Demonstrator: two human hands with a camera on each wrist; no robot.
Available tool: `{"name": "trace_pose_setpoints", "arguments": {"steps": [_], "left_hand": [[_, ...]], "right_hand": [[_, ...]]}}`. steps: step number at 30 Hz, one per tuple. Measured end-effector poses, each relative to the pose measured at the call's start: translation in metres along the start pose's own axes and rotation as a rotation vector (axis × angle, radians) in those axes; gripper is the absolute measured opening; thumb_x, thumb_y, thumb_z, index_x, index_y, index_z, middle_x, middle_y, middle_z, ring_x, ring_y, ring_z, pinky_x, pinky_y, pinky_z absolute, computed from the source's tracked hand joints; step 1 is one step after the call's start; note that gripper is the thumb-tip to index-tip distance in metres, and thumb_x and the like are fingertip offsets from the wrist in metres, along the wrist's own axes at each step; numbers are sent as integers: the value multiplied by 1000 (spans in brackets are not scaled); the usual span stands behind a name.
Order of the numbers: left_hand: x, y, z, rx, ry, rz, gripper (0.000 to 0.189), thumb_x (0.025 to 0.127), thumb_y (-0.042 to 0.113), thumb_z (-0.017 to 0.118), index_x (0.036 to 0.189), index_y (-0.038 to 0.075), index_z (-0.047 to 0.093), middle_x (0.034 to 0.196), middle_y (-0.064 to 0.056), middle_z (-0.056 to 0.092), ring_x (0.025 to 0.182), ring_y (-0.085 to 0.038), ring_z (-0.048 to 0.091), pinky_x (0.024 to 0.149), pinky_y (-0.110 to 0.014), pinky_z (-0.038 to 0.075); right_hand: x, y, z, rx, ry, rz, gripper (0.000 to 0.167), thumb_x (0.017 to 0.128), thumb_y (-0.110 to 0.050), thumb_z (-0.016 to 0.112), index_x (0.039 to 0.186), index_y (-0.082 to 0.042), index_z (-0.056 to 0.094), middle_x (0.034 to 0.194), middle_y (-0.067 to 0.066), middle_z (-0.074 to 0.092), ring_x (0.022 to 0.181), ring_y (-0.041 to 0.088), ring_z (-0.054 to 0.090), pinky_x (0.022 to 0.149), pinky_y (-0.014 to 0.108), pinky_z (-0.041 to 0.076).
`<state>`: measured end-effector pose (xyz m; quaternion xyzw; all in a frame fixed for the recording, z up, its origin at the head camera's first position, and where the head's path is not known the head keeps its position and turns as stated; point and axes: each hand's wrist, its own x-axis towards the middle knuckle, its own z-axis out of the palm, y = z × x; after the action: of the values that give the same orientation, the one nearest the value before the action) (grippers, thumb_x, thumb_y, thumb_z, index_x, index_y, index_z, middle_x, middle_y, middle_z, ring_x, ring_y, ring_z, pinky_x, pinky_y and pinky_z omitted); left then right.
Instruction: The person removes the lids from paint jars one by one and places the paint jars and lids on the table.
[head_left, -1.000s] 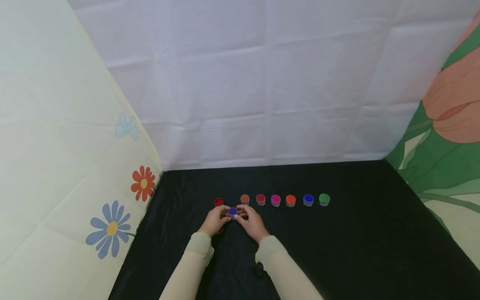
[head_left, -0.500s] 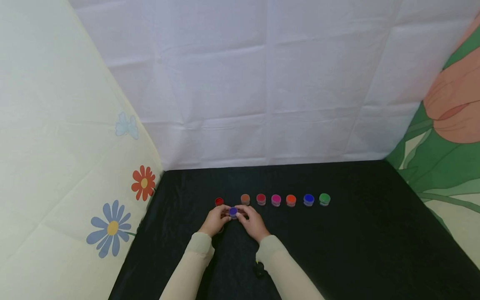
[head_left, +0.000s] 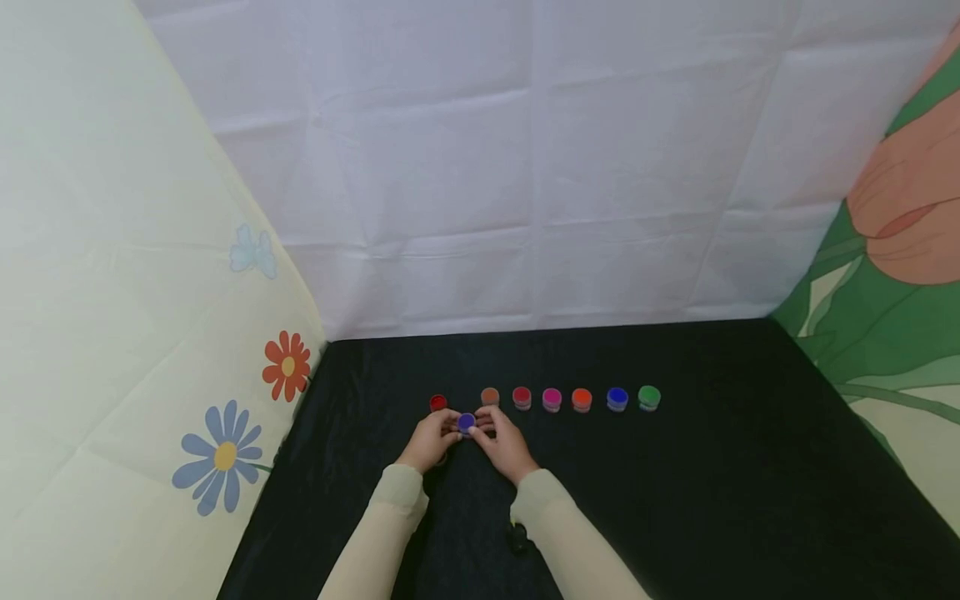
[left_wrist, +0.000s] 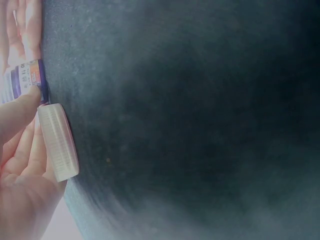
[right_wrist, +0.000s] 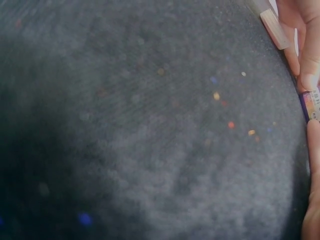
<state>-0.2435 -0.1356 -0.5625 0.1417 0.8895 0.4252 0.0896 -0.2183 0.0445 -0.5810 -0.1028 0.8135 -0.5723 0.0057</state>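
Note:
Between my two hands is a small purple jar (head_left: 467, 422), upright, with a printed label that shows in the left wrist view. My left hand (head_left: 429, 442) grips its left side with thumb and fingers. From the right, my right hand (head_left: 509, 447) pinches it, the thumb near the front of its rim. A whitish ribbed lid (left_wrist: 59, 142) lies on the cloth beside the left palm; the left hand mostly hides it in the head view. Just beyond the left fingers stands a small red jar (head_left: 438, 403).
A row of small jars runs to the right behind the hands: brown (head_left: 490, 396), red (head_left: 522, 397), pink (head_left: 552, 400), orange (head_left: 581, 400), blue (head_left: 617, 399) and green (head_left: 649, 397). They stand on a black cloth (head_left: 712, 483). A white sheet (head_left: 525, 167) hangs behind.
Both hands keep hold of the purple jar in the same place. The right thumb shifts slightly at the jar's rim; the other jars have not moved.

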Motion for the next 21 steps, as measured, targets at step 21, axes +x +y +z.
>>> {"name": "trace_pose_setpoints", "arguments": {"steps": [21], "left_hand": [[-1,4,-1,-10,1,-18,21,95,0,68,116,-1,65,110,-13,69,102,-28,68,94,-49,53]], "right_hand": [[-1,0,0,-40,-2,-28,33,100,-17,66,132,-8,64,122,14,61,106,27,63,94,48,53]]}}
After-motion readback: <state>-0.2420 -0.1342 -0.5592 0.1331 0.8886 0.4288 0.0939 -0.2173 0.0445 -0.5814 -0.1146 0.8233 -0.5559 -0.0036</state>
